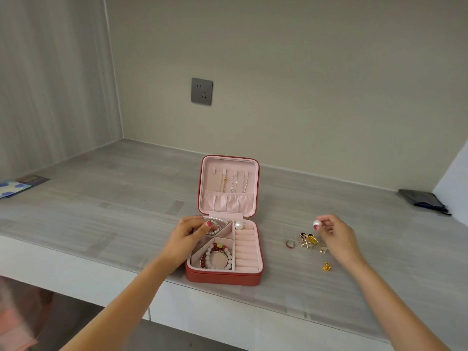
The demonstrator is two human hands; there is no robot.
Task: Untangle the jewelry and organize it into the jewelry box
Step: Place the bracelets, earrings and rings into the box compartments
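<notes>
A red jewelry box (pixel 222 276) with pink lining stands open on the grey desk. Three chains (pixel 234 183) hang in its raised lid. My left hand (pixel 188 235) rests on the box's far-left compartment, fingers touching a small pearl bracelet (pixel 215 224) lying there. A white and red bead bracelet (pixel 217 257) lies in the near-left compartment. One large pearl earring (pixel 238 225) sits at the top of the ring rolls. My right hand (pixel 336 236) holds a second large pearl earring (pixel 317 224) between fingertips, above a loose pile of gold pieces (pixel 307 240). A red ring (pixel 290 244) lies left of the pile.
A small gold piece (pixel 326 266) lies alone near my right wrist. A dark pouch (pixel 423 200) sits at the far right by the wall. A blue and white card (pixel 15 187) lies at the far left. A wall socket (pixel 201 91) is behind the box.
</notes>
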